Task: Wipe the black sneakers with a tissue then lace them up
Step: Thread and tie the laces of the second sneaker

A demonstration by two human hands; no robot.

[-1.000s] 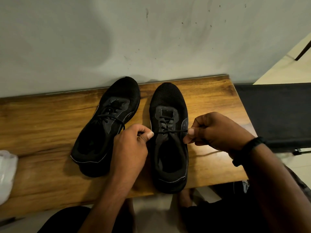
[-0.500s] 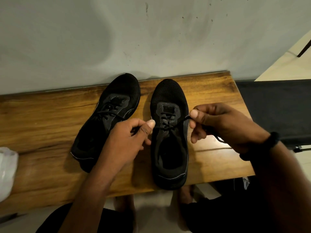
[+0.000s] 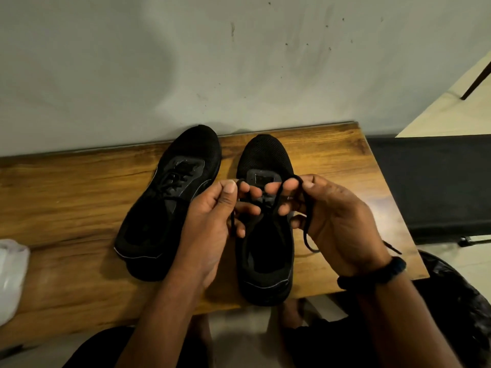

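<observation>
Two black sneakers stand side by side on a wooden bench [image 3: 79, 195], toes to the wall. The left sneaker [image 3: 170, 197] is laced and lies angled. Over the right sneaker [image 3: 265, 248] both my hands meet above its tongue. My left hand [image 3: 212, 221] pinches one loop of the black lace [image 3: 308, 224] between thumb and fingers. My right hand [image 3: 334, 219] pinches the other loop, and a loose lace end hangs below it to the bench. The fingers hide the sneaker's eyelets.
A white crumpled tissue or bag [image 3: 10, 277] lies at the bench's left edge. A grey wall [image 3: 239, 62] rises right behind the bench. A black mat [image 3: 435, 181] lies to the right, and a black bag [image 3: 457, 301] sits below my right wrist.
Both hands have come together from either side of the right sneaker to above its tongue, lifting the lace ends into loops. The sneakers have not moved.
</observation>
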